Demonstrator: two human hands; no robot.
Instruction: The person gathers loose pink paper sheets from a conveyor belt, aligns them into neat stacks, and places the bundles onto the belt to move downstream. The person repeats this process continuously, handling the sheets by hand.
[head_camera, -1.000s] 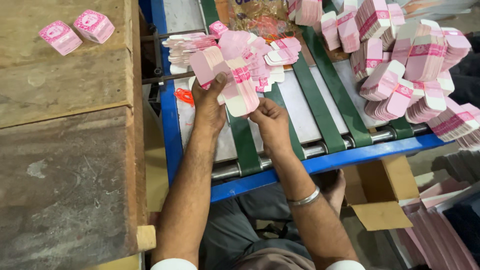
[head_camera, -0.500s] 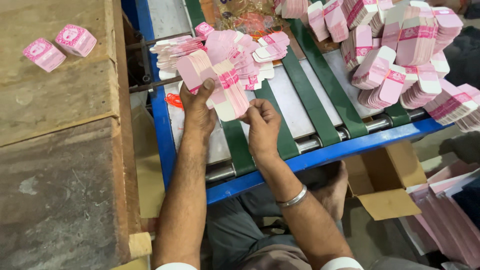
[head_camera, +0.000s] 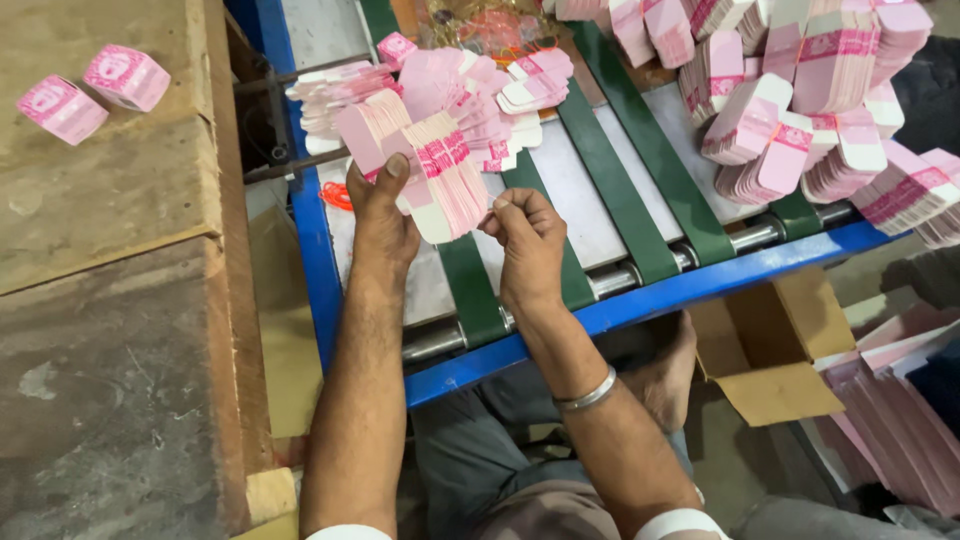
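The left hand (head_camera: 383, 215) grips a thick fanned stack of flat pink-and-white die-cut cartons (head_camera: 425, 170), thumb pressed over its top edge, holding it just above the blue-framed steel conveyor with green belts (head_camera: 620, 195). The right hand (head_camera: 530, 240) is pinched closed at the stack's lower right corner, fingertips touching the edge of the cartons as if squaring them. Behind the held stack a loose heap of the same pink flat cartons (head_camera: 480, 90) lies unsorted on the belts, so by my reading plenty remains to gather. Further right, many banded pink bundles (head_camera: 800, 110) are piled on the conveyor's far side (these look already finished). Two small folded pink boxes (head_camera: 95, 90) rest on the worn wooden worktop (head_camera: 110, 230) to the left, well apart from the hands. An open brown cardboard box (head_camera: 770, 360) sits on the floor below the conveyor's blue edge. The gathering looks partway done.
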